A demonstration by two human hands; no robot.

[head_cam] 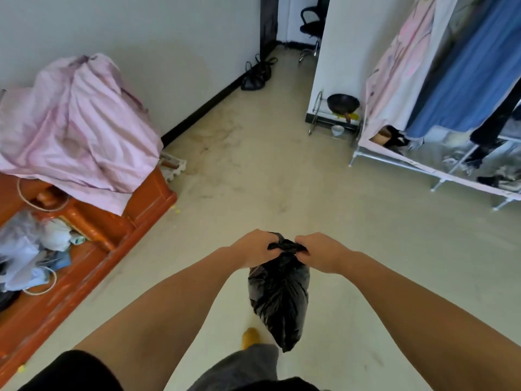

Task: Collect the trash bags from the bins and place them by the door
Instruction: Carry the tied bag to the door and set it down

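Both forearms reached out from the bottom of the view, and between them hung a black trash bag (pixel 277 303), held clear of the floor (pixel 282 179) in front of the person's body. Left hand (pixel 251 251) and right hand (pixel 321 253) each gripped the bunched neck of the bag, fingers (pixel 303 256) closed tight on the black plastic at the knot. A grey trouser leg and a yellow shoe (pixel 250 337) showed just below the bag.

Pale bare floor ran ahead toward a dark doorway (pixel 269 21) at the far end, with nothing lying across the middle of that path. On the left stood a reddish wooden bed frame (pixel 118 221), piled with a crumpled pink sheet (pixel 76 119) and, nearer, a heap of thin plastic bags (pixel 25 249) and cords. On the right stood a metal clothes rack (pixel 439 176) with a pink cover and hanging blue cloth (pixel 462 71), its feet resting on the floor well to the side. Beside it, against a white wall, a low wire stand (pixel 332 119) carried a dark wok (pixel 342 104). 2 more black bags (pixel 258 73) lay against the left wall near the doorway. Beyond the doorway, a black office chair (pixel 310 24) was partly in view.

No writing or label could be read anywhere.
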